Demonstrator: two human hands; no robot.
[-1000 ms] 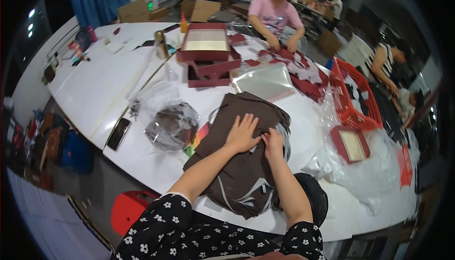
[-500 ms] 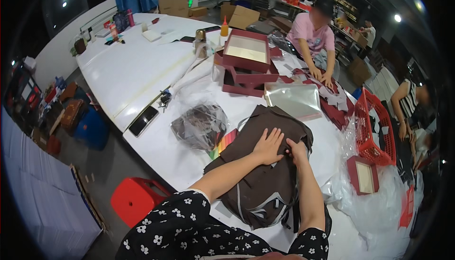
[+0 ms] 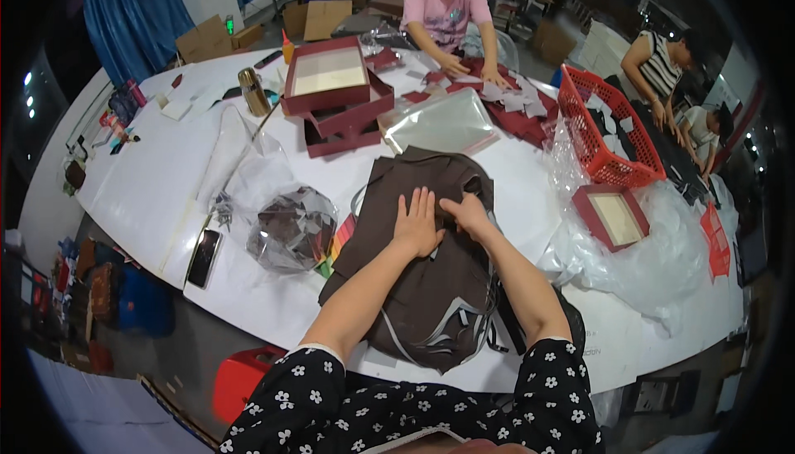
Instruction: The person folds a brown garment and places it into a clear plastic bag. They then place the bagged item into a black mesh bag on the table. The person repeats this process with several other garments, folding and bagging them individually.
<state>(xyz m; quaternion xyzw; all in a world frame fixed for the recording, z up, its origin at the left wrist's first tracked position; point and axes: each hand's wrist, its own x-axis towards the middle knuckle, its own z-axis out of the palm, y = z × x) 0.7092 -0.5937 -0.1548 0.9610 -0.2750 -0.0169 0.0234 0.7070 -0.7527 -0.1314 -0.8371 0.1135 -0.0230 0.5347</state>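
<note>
Head view showed both hands unmoved on the brown cloth (image 3: pixel 431 288) on the table (image 3: pixel 149 197): left hand (image 3: pixel 416 224) flat, fingers released; right hand (image 3: pixel 468 214) pressing beside it, nothing grasped.

Left hand (image 3: pixel 417 224) flat; right hand (image 3: pixel 469 214) beside, curled.

Dark brown fabric (image 3: pixel 431 288) on a white desk (image 3: pixel 149 181), maroon boxes (image 3: pixel 331 90) behind, a red basket (image 3: pixel 600 131), black sleeves (image 3: pixel 306 404) dotted with white flowers.
</note>
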